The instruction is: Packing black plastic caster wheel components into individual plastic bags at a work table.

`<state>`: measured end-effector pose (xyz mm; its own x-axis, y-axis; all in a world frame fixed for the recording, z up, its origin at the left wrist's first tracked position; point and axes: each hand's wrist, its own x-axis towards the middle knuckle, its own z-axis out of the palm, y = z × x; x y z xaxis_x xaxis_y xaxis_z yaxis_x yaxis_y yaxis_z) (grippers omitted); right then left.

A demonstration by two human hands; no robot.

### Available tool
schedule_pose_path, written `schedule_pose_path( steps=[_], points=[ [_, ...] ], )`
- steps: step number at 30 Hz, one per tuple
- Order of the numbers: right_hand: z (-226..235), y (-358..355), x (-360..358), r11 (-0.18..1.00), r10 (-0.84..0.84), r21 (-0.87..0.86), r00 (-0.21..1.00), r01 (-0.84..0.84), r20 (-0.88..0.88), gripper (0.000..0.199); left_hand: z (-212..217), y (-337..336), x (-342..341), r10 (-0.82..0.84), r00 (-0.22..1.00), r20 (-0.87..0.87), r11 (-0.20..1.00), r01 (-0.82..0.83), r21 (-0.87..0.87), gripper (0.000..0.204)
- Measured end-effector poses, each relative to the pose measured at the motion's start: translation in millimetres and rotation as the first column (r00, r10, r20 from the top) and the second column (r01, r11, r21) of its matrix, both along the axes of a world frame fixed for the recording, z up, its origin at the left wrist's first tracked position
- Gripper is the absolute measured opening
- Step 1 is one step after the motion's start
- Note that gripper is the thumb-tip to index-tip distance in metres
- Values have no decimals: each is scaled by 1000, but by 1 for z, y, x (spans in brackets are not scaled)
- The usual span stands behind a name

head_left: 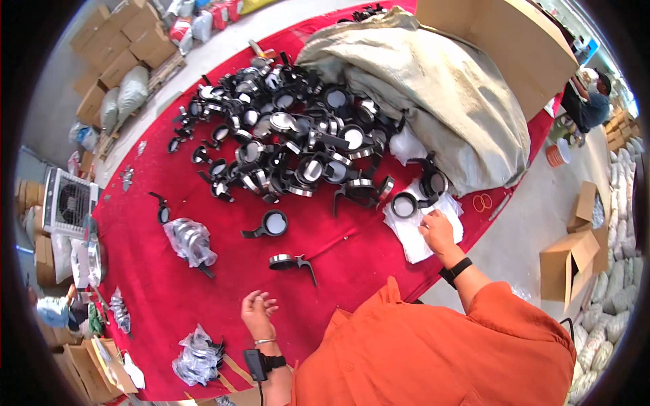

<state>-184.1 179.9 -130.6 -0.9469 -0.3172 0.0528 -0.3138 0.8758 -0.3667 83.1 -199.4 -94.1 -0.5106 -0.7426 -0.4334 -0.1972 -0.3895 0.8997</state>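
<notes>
hidden: the grey sack (433, 88) covers the far right part of the table (169, 298), can't see what's under it. Person's own orange shirt (433, 352) blocks the near edge btw the arms. Pile parts overlap so much you can't count em.
right hand (437, 230): resting on a stack of white bags (416, 233) at the table's right edge, fingers curled down on the top sheet; can't tell if its grip is really pinching it. A black round lens piece (404, 204) sits on the bags just beside the fingers.
left hand (257, 312): near edge, grip loosely spread, holding nothing.
open room: bare red cloth btw left hand and pile, only two loose pieces (284, 242) there.
around: big black pile (291, 135) mid table, bagged pieces (191, 240) on the left, more by the near left corner. Cardboard box (501, 40) behind the sack.
</notes>
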Motion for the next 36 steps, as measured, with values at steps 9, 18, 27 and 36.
schedule_pose_path(
  steps=[9, 18, 27, 36],
  points=[
    [1, 5, 8, 992, 120, -16, 990, -122, -73, 17, 27, 60, -14, -80, 996, -31, 997, 80, 6, 16],
    [-15, 43, -33, 881, 114, -460, 896, 108, 430, 26, 49, 110, -20, -192, 981, 15, 981, 192, -16, 16],
    [16, 51, -27, 747, 336, -663, 833, 50, 440, 15, 73, 140, -42, -300, 954, 12, 954, 300, -7, 16],
    [65, 13, 23, 514, 573, -807, 816, -290, 72, 9, 85, 205, -119, -695, 716, -65, 717, 697, 17, 37]
  ],
)
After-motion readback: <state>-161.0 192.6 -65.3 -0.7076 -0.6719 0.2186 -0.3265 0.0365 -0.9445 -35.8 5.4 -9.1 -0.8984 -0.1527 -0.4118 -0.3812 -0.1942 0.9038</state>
